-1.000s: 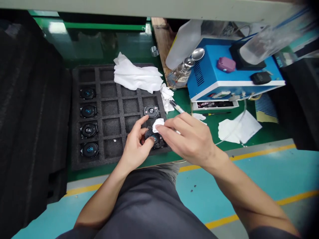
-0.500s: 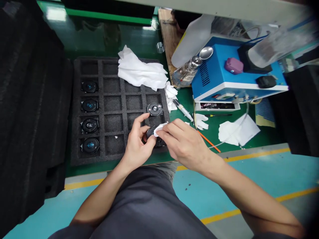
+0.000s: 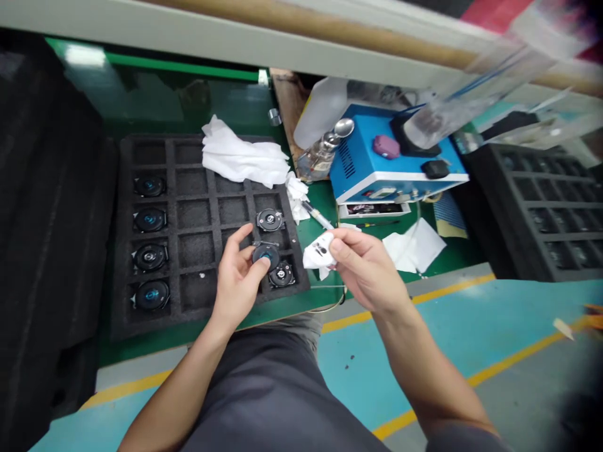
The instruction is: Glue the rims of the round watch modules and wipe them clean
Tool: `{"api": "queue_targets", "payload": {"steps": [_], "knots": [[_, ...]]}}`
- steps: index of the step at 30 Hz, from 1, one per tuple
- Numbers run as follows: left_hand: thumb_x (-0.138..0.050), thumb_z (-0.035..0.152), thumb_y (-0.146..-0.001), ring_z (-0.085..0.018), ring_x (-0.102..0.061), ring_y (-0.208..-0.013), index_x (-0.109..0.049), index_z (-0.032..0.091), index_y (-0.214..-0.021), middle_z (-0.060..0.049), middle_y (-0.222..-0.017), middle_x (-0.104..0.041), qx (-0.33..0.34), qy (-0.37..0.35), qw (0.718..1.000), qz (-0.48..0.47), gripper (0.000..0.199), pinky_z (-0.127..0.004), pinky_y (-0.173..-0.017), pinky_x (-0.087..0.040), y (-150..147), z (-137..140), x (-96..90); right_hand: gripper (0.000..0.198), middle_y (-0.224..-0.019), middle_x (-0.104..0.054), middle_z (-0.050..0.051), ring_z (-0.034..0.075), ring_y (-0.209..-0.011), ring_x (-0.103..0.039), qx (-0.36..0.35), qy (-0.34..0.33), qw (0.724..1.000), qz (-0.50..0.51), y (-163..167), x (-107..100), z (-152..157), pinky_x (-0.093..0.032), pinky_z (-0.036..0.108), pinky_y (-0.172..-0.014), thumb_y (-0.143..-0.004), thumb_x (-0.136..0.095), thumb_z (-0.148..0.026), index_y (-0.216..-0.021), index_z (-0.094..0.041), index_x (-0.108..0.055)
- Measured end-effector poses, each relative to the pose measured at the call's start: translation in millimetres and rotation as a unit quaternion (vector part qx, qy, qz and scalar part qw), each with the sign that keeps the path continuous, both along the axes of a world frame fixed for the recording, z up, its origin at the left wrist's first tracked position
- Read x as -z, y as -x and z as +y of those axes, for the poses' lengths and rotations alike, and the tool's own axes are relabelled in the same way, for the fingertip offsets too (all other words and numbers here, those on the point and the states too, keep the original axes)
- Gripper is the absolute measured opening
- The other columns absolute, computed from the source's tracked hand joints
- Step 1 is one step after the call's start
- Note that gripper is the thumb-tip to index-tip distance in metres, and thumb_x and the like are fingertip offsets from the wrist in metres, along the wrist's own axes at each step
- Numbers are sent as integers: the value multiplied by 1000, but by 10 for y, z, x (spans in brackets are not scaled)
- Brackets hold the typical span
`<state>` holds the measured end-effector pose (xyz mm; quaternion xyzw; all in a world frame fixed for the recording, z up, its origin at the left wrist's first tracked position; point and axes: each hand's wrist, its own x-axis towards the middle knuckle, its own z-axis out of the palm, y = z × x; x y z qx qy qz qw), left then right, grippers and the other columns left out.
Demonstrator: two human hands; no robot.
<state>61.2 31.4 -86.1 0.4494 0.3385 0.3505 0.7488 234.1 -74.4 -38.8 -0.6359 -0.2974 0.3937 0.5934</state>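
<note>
My left hand [image 3: 238,276] is closed on a round black watch body [image 3: 265,254], gripped between thumb and fingers above the foam tray [image 3: 195,207]. Off to its right, my right hand [image 3: 370,267] pinches a folded white wipe [image 3: 318,252] with black smudges on it, apart from the watch. Just below the held piece, another round watch part [image 3: 281,274] sits in a tray pocket, and a further one [image 3: 269,220] lies in the pocket above. Several dark watch bodies, one of them the watch [image 3: 151,294] nearest me, fill the left column.
A white cloth [image 3: 245,154] drapes over the tray's far pockets. Right of it lie crumpled tissue [image 3: 296,194] and a syringe [image 3: 318,215]. A glass pump bottle [image 3: 323,154] stands beside a blue machine [image 3: 396,157]. Another foam tray [image 3: 546,207] is at far right.
My right hand has drawn the wipe off the watch to the right and turned it, exposing black smudges. My left hand still holds the watch. The view has shifted toward the right.
</note>
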Motion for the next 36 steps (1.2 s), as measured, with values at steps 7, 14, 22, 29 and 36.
{"api": "queue_targets", "payload": {"steps": [7,14,22,29,36], "knots": [[-81,28,-77,-13,-63,-74,-58,20,-135,-2,-89,-73,-33,14,999,-6,63,-21,-60,-50,22,55,-24,34,-80,-66,1,11,-66,-53,81,-12,991,107,-133,81,-42,-45,25,-57,-75,-87,-48,-91,-21,-75],[-86,26,-73,-15,-69,-83,-62,21,-131,-4,-95,-76,-39,23,999,-26,62,-21,-65,-56,-3,85,-75,34,-92,-74,4,13,-72,-61,245,-13,968,-50,-533,226,-335,-52,28,-63,-77,-84,-44,-98,-20,-74],[-85,24,-72,-17,-75,-87,-65,22,-129,-4,-98,-77,-49,14,999,-12,61,-22,-68,-58,-15,69,-95,25,-104,-79,12,18,-86,-73,131,44,947,-290,-737,393,689,-59,32,-81,-91,-61,-27,-109,-12,-70],[-87,24,-71,-17,-75,-86,-65,22,-127,-4,-98,-78,-40,22,999,-5,60,-22,-69,-59,-20,72,-130,18,-100,-80,13,29,-100,-75,92,78,924,-364,-732,390,1004,-53,45,-99,-88,-64,-17,-101,-15,-76],[-85,23,-73,-17,-74,-89,-68,22,-127,-4,-101,-77,-45,6,999,-3,57,-21,-69,-59,-46,78,-107,20,-94,-80,6,20,-78,-71,237,29,863,-446,-939,-26,1,-57,36,-77,-92,-64,-29,-104,-20,-77]]}}
